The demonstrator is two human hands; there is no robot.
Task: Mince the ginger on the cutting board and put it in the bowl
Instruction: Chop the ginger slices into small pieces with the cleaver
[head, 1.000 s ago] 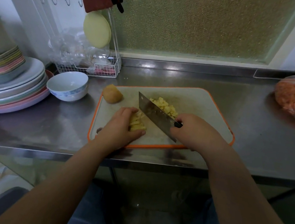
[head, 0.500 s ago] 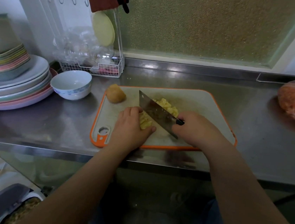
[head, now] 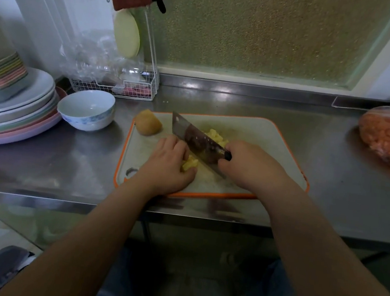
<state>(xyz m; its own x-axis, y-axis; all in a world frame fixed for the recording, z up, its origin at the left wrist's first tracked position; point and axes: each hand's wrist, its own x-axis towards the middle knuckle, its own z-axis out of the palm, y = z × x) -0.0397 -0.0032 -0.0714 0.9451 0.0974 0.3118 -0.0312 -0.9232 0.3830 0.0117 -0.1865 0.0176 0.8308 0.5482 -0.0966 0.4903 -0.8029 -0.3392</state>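
Left of the board (head: 274,142), the bowl (head: 85,108) stands on the bench (head: 84,171). On the board, the left hand (head: 168,166) curls over ginger (head: 189,164), mostly hiding it. The right hand (head: 247,166) grips the knife (head: 194,140), handle concealed; cut pieces (head: 216,135) lie behind the blade.

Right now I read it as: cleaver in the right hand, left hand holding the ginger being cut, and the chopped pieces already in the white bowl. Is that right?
Not quite. The white bowl is empty in the head view; the chopped pieces lie on the cutting board, behind the cleaver. The rest stands: right hand grips the cleaver, left hand holds the ginger being cut.
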